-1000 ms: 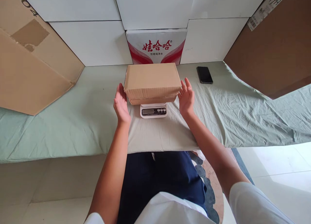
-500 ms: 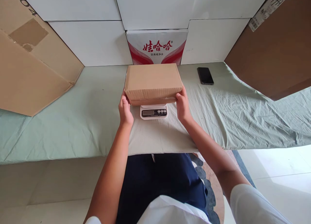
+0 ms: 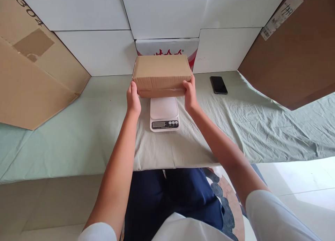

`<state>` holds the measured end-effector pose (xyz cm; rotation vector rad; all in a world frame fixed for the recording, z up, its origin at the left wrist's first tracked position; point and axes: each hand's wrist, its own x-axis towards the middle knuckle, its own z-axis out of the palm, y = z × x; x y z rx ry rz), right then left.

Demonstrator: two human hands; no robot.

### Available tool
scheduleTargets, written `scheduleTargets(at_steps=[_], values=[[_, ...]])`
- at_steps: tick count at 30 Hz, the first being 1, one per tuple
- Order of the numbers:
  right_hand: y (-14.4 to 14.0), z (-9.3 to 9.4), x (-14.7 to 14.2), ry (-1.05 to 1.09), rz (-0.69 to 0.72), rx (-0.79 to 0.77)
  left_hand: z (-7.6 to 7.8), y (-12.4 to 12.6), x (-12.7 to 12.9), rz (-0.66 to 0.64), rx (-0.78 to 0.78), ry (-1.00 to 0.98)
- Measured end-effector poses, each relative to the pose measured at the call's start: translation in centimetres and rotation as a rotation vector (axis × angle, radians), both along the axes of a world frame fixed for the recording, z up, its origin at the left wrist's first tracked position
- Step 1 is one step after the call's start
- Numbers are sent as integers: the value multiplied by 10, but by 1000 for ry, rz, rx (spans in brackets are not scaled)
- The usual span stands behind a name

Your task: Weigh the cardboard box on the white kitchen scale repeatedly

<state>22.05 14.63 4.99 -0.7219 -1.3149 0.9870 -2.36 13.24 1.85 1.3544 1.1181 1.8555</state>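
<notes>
Box (image 3: 162,68) pinched between left hand (image 3: 133,100) and right hand (image 3: 190,96); if unevenly squeezed, could be dropped onto scale (image 3: 164,110).

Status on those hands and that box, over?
Left hand and right hand gripping the cardboard box by its sides. Box held up, white scale showing nearer the person. Black phone off to the right.

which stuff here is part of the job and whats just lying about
Part of the job:
small cardboard box, held between the left hand and right hand
white scale, partly hidden by the box, so probably in use

Apparently just there:
black phone on the green cloth
brown cardboard on the left
brown cardboard on the right
red-and-white carton at the back
</notes>
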Motion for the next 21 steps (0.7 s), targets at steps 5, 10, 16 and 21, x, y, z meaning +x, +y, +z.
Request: scheduleTargets(at_steps=[5, 10, 16, 21], values=[[37, -13, -17, 62, -37, -50, -17, 39, 6, 40, -54, -160], [55, -33, -17, 102, -6, -134, -35, 46, 8, 4, -24, -186], [59, -40, -13, 103, -14, -174, -41, 50, 6, -19, -80, -177], [56, -44, -18, 94, -5, -179, -40, 46, 12, -31, -132, -161]])
